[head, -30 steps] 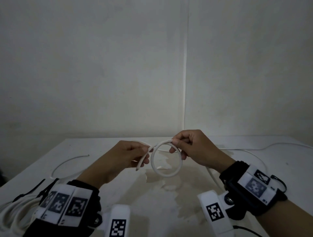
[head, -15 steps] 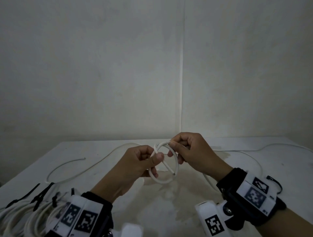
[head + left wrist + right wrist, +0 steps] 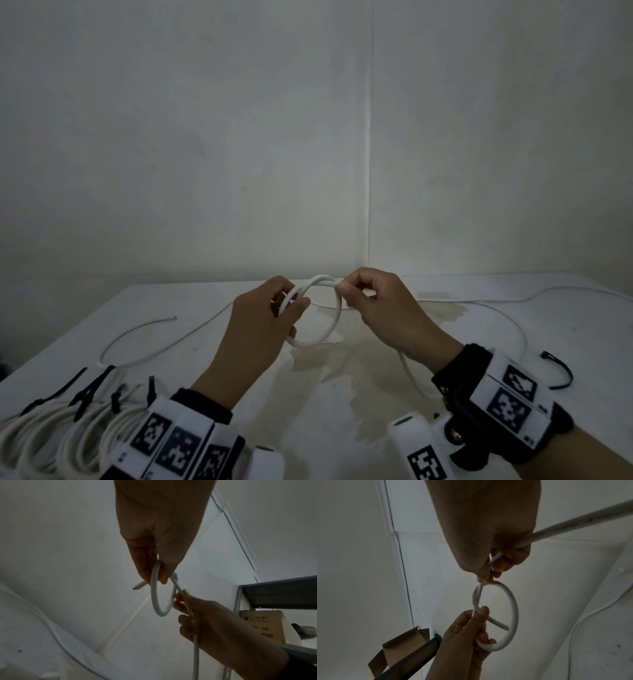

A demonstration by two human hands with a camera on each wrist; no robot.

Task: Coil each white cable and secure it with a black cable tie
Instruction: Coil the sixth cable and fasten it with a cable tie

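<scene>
Both grips holding: my left hand [image 3: 263, 318] and right hand [image 3: 373, 305], fingers curled, pinch one white cable [image 3: 334, 322] loop above the surface [image 3: 342, 394]. Loop stands upright; tail runs back under my right wrist.

Left hand [image 3: 263, 318] and right hand [image 3: 380, 308] pinch a small loop of white cable [image 3: 334, 325] above the stained white table [image 3: 342, 394]. Tied cable coils [image 3: 51, 435] lie lower left; a black cable tie [image 3: 561, 371] lies right.
</scene>
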